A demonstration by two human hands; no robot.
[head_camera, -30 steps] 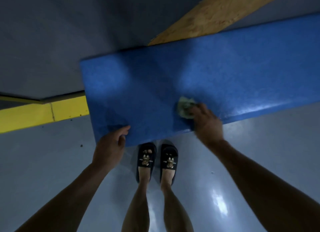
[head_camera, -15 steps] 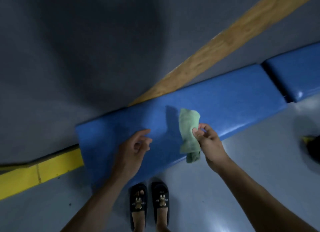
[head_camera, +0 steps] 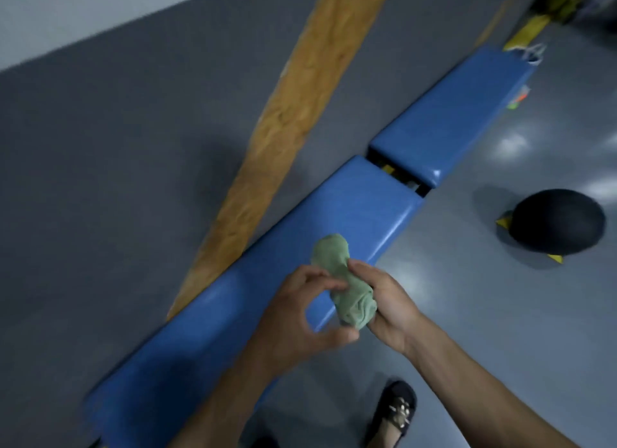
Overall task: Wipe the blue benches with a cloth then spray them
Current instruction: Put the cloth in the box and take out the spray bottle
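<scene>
A long blue padded bench (head_camera: 354,210) runs diagonally along the grey wall, and a second blue bench (head_camera: 447,113) continues beyond a narrow gap. My right hand (head_camera: 387,300) holds a rolled pale green cloth (head_camera: 344,287) in the air above the near bench's front edge. My left hand (head_camera: 297,317) is right beside the cloth, fingers curled and apart, with fingertips touching or nearly touching it. No spray bottle is clearly visible.
A slanted wooden board (head_camera: 300,107) leans along the wall behind the benches. A black round object (head_camera: 557,225) sits on the glossy grey floor at the right. My sandalled foot (head_camera: 397,411) stands close to the near bench. Yellow items lie at the far end.
The cloth has been lifted off the bench and bunched up between both hands. My left hand left the bench surface. The view has swung right, revealing the second bench.
</scene>
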